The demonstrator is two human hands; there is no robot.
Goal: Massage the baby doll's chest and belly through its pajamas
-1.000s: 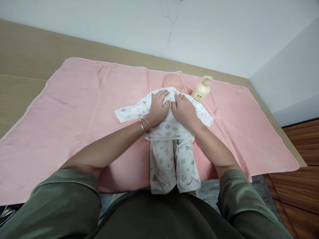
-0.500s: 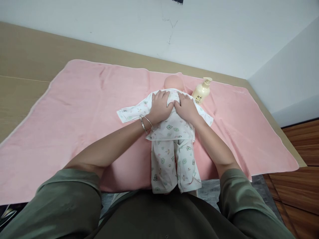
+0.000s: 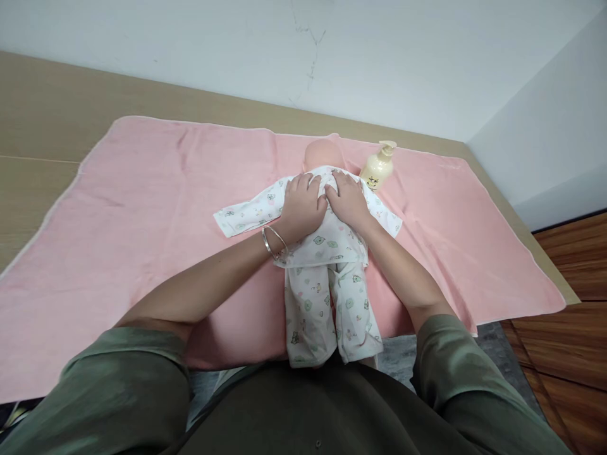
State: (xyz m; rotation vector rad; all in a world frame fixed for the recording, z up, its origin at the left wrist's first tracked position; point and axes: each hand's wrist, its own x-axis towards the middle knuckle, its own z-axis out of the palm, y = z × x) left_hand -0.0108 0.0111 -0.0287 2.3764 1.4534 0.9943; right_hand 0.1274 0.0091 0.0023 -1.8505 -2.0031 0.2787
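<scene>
A baby doll [image 3: 323, 155] lies on a pink blanket [image 3: 142, 189], its head toward the wall and its legs toward me. It wears a white printed top [image 3: 327, 246] and matching trousers [image 3: 310, 309]. My left hand [image 3: 303, 205], with bangles at the wrist, rests open and flat on the left side of the doll's upper body. On the right side my right hand [image 3: 347, 199] lies flat too, fingers pointing toward the head. The two thumbs nearly meet in the middle. The doll's face is out of sight.
Just right of the doll's shoulder stands a cream pump bottle [image 3: 378, 167]. The blanket covers most of a wooden table [image 3: 213, 98] set against a white wall [image 3: 190, 50]. Brown wooden panels [image 3: 569, 341] are at the lower right.
The view has shifted a little, so the doll, bottle and blanket appear slightly further left. Both hands have slid slightly toward me on the doll's upper body, staying flat.
</scene>
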